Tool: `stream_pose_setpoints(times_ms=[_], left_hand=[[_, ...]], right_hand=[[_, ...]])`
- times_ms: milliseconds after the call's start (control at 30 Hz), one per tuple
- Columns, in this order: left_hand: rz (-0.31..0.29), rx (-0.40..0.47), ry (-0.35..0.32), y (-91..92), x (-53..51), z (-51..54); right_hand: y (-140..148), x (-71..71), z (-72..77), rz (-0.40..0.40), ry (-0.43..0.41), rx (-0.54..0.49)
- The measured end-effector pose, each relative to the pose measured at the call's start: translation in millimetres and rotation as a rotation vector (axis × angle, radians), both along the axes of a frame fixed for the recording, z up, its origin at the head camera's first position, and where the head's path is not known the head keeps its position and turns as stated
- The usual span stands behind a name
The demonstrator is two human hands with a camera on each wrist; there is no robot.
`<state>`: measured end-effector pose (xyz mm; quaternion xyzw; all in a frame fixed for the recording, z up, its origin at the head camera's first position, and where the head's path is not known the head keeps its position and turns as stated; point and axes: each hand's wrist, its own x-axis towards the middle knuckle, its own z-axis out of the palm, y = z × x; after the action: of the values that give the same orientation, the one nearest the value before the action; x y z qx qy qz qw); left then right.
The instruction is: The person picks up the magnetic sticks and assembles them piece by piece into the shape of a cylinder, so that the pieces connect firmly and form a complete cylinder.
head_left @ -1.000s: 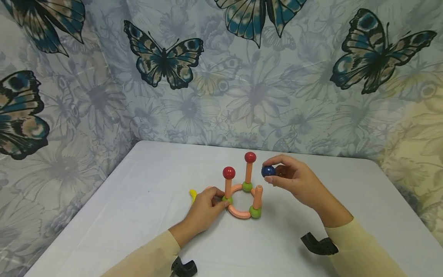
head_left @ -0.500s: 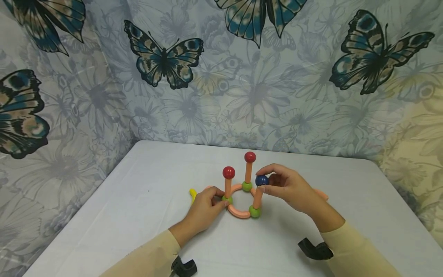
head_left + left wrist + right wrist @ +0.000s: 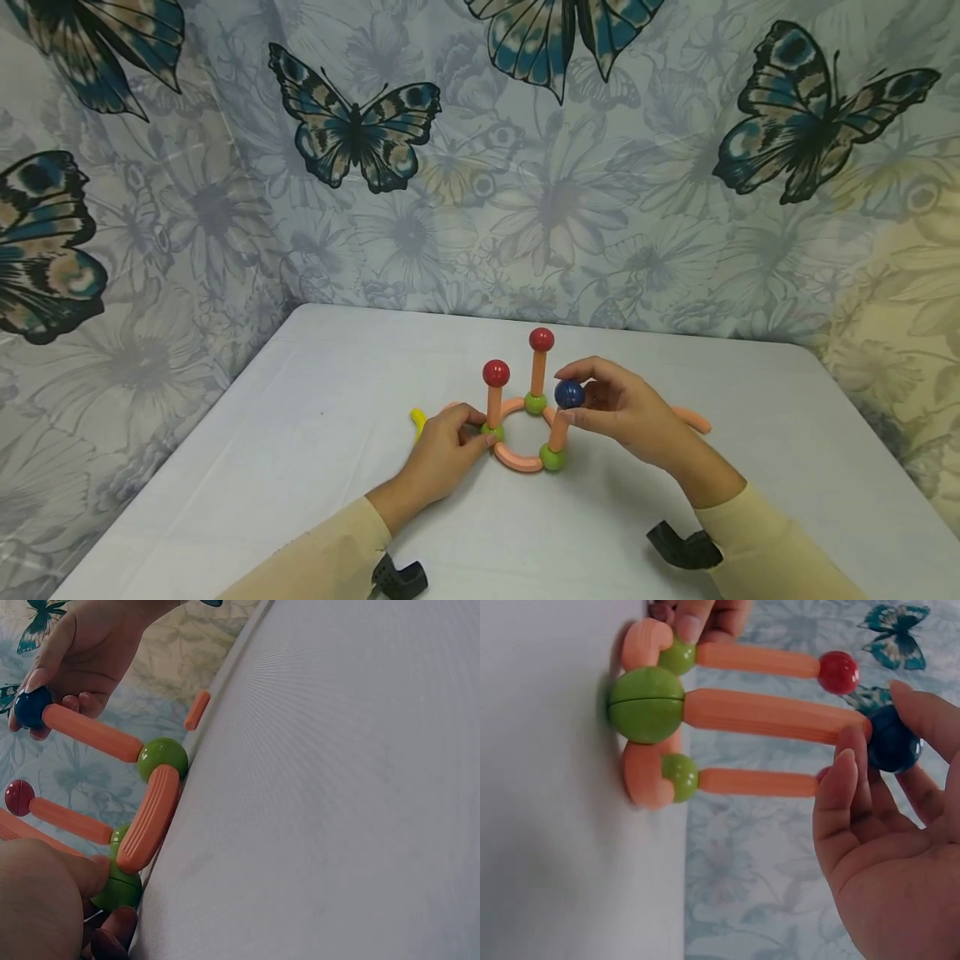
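Observation:
A ring of curved orange rods [image 3: 519, 463] joined by green balls [image 3: 552, 457] lies on the table, with three straight orange rods standing up from those balls. Red balls [image 3: 496, 373] cap two of the uprights. On top of the near right upright [image 3: 772, 715] sits a blue ball [image 3: 569, 394], touching the rod's end in both wrist views. My right hand [image 3: 626, 412] pinches this blue ball between thumb and fingers. My left hand [image 3: 446, 454] grips the left green ball [image 3: 120, 889] at the ring's base, partly covering it.
Behind the left hand a yellow piece [image 3: 418, 423] shows on the white table [image 3: 315, 375]. A loose curved orange rod [image 3: 693, 419] lies beyond the right wrist. Butterfly-patterned cloth hangs behind the table's far edge.
My right hand has moved left and down, bringing the blue ball from beside the structure onto the upright rod's top. The left hand has stayed in place.

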<state>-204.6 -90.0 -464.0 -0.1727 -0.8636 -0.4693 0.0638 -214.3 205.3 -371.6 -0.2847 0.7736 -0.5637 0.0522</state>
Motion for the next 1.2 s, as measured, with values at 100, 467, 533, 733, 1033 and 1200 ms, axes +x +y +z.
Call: stream_pose_setpoints(times_ms=[100, 467, 533, 733, 1033, 1200], left_hand=[[-0.001, 0.000, 0.000, -0.1, 0.4, 0.7], [0.017, 0.015, -0.003, -0.9, 2.1, 1.9], [0.016, 0.045, -0.042, -1.1, 3.0, 4.2], [0.011, 0.171, -0.138, -7.2, 2.8, 17.5], [0.108, 0.312, -0.190, -40.3, -16.0, 43.4], [0.129, 0.222, -0.254, -61.5, -27.1, 44.7]], right_hand=[[1.1, 0.5, -6.6, 0.000, -0.039, -0.007], [0.4, 1.8, -47.2, -0.026, -0.091, 0.108], [-0.7, 1.8, -54.2, -0.025, -0.101, 0.128], [-3.2, 5.6, -69.3, 0.004, -0.086, 0.156], [-4.1, 4.8, -74.8, -0.012, -0.065, 0.194], [-4.5, 5.3, -75.4, -0.026, -0.070, 0.210]])
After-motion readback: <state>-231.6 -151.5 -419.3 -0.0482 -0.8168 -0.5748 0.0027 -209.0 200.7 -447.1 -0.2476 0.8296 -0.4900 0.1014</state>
